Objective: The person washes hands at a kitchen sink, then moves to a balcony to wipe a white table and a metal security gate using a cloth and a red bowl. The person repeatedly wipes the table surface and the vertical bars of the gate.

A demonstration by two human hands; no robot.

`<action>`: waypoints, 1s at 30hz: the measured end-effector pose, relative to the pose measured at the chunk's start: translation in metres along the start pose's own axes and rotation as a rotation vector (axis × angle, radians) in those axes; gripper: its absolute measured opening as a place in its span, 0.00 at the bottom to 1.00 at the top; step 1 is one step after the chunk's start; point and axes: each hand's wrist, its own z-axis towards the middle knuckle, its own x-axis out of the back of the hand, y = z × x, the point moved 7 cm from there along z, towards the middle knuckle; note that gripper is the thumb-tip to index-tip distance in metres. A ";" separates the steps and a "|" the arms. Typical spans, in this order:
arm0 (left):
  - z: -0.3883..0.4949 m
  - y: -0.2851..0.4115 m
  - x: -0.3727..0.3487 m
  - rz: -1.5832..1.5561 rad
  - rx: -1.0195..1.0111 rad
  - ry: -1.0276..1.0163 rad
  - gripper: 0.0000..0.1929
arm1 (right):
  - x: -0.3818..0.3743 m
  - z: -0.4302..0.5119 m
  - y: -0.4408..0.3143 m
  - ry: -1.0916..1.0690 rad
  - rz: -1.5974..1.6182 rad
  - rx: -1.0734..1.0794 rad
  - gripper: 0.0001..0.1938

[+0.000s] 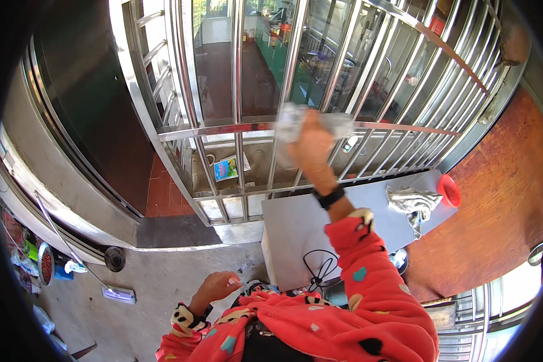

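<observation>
Before me stands a stainless steel window grille (217, 129) with upright bars. My right hand (312, 142), raised and blurred by motion, grips a pale greyish cloth (291, 124) against the grille's horizontal rail. Parts of the cloth show on both sides of the fist. Lower down, my left hand (217, 286) hangs near my body with curled fingers; whether anything lies in it cannot be made out. Behind the bars, on a ledge, lie a blue and green printed packet (226, 169) and a small white and green bottle (350, 143).
A grey-topped surface (294, 235) below the grille holds a crumpled cloth (414, 201), a red plastic bowl (449, 191) and a coiled black cable (321, 271). A brown wooden board (488, 212) adjoins it. A flat mop (119, 295) stands on the concrete floor at left.
</observation>
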 end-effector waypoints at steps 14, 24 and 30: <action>-0.011 -0.015 -0.009 -0.026 0.090 0.147 0.15 | -0.080 -0.027 -0.134 -0.058 0.125 0.253 0.26; -0.002 -0.012 -0.003 0.004 0.063 0.080 0.17 | 0.055 0.065 -0.013 0.497 1.118 -0.252 0.21; 0.011 -0.007 0.004 0.036 -0.045 0.122 0.16 | 0.054 0.186 -0.026 0.080 0.987 -0.234 0.16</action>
